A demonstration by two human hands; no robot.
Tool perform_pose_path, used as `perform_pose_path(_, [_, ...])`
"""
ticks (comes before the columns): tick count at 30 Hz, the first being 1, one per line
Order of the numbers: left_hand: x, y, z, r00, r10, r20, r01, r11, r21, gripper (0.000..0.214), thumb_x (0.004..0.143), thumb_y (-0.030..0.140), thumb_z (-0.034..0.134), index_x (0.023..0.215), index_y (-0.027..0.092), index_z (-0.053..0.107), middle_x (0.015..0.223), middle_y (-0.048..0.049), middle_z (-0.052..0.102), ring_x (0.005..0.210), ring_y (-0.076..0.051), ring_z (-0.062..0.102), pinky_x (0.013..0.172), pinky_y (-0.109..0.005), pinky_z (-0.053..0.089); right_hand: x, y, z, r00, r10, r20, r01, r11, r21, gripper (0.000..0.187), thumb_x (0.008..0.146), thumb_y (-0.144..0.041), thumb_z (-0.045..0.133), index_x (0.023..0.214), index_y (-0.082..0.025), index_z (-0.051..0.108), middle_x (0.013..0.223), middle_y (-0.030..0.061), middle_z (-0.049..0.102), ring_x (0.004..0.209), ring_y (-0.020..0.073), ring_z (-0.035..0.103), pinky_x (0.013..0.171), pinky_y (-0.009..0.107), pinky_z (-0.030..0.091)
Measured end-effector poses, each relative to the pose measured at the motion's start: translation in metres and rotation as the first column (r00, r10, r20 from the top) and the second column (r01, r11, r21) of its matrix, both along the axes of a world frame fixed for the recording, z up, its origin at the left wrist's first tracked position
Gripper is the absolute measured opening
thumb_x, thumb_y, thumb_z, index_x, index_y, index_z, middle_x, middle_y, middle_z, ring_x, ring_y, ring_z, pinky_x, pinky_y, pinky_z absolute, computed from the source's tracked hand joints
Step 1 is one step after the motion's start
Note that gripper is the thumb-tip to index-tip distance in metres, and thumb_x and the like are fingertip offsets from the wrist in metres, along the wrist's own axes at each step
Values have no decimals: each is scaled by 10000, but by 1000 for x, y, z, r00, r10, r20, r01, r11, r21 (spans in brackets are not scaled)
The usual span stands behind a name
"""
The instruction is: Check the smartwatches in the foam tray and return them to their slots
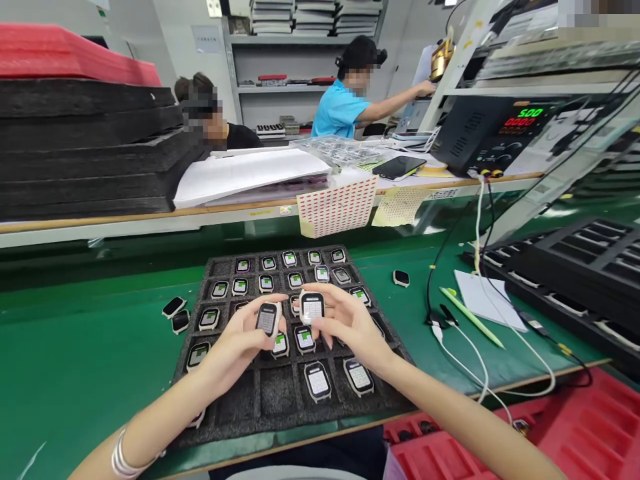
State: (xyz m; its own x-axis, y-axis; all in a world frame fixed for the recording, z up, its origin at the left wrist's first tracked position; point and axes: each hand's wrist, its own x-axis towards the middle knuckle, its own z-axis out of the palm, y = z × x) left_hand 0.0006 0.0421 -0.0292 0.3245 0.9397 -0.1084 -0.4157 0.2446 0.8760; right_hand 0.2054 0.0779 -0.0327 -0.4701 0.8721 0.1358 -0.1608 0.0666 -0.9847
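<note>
My left hand [245,337] is closed around a strapless smartwatch [269,319] with a dim grey screen. Pinched in my right hand [347,320] is a second smartwatch [313,308], its screen lit white with rows of text. Both are held above a black foam tray [280,393] divided into compartments. Several more watch bodies sit in those compartments, many with green and white screens. Two at the front right, such as this lit watch [318,381], show white screens. My hands cover part of the tray's middle.
Two dark-screened watches [174,307] lie left of the tray, and another [401,277] lies to its right. White cables [465,347], a green pen [470,317] and a notepad [487,300] are farther right. A power supply [493,137] stands on the shelf; two people are beyond.
</note>
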Motion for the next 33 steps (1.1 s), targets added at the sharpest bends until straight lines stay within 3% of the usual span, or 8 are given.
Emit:
perform_pose_path(6, [1, -5, 4, 995, -18, 101, 7, 994, 109, 511, 728, 130, 560, 1226, 211, 480, 1054, -95, 614, 1060, -304, 574, 927, -475, 447, 0, 0, 4, 989, -137, 45, 134, 988, 79, 221, 873, -293, 618, 1070, -194, 605, 802, 36, 655, 450, 103, 587, 373, 182, 412])
perform_pose_path(12, [6, -8, 1, 998, 52, -18, -49, 987, 154, 274, 907, 216, 497, 1181, 224, 475, 965, -73, 615, 905, -232, 640, 758, -367, 552, -1, -6, 3, 994, -108, 19, 106, 992, 75, 198, 899, -322, 593, 1062, -216, 632, 785, 20, 631, 496, 117, 622, 395, 176, 445])
perform_pose_path(17, [6, -9, -5, 995, 64, -75, -47, 976, 214, 220, 929, 267, 485, 1144, 217, 488, 841, -41, 586, 763, -191, 637, 579, -282, 562, -4, -16, 8, 998, -57, 20, 55, 996, 70, 221, 908, -337, 586, 1085, -213, 631, 816, 32, 645, 537, 138, 649, 416, 188, 468])
perform_pose_path(23, [4, -14, 4, 993, 67, 93, -84, 978, 189, 289, 880, 189, 465, 1168, 189, 501, 938, -85, 600, 881, -220, 582, 696, -347, 541, -4, -23, 10, 998, -51, 33, 49, 997, 55, 258, 896, -350, 604, 1120, -224, 630, 814, 45, 665, 562, 169, 658, 429, 227, 481])
perform_pose_path(27, [6, -21, 10, 992, 91, 88, -102, 987, 128, 420, 812, 93, 480, 1219, 199, 476, 974, -86, 602, 910, -225, 571, 721, -349, 519, -4, -26, 8, 998, -62, 31, 61, 998, 28, 306, 867, -353, 640, 1142, -220, 615, 832, 54, 671, 581, 192, 666, 421, 246, 491])
perform_pose_path(30, [6, -26, 11, 994, 84, 71, -92, 990, 111, 471, 781, 68, 496, 1231, 206, 471, 978, -81, 602, 927, -231, 568, 738, -352, 513, -5, -28, 7, 995, -87, 40, 86, 996, 30, 290, 844, -328, 673, 1108, -217, 627, 791, 42, 669, 518, 158, 634, 405, 231, 489])
perform_pose_path(33, [7, -28, 11, 995, 80, 63, -88, 988, 126, 455, 790, 73, 513, 1224, 207, 484, 966, -78, 599, 905, -220, 563, 726, -337, 513, -5, -39, 17, 992, -122, 27, 120, 990, 70, 214, 842, -293, 687, 1045, -230, 655, 754, 27, 652, 474, 133, 607, 415, 227, 513])
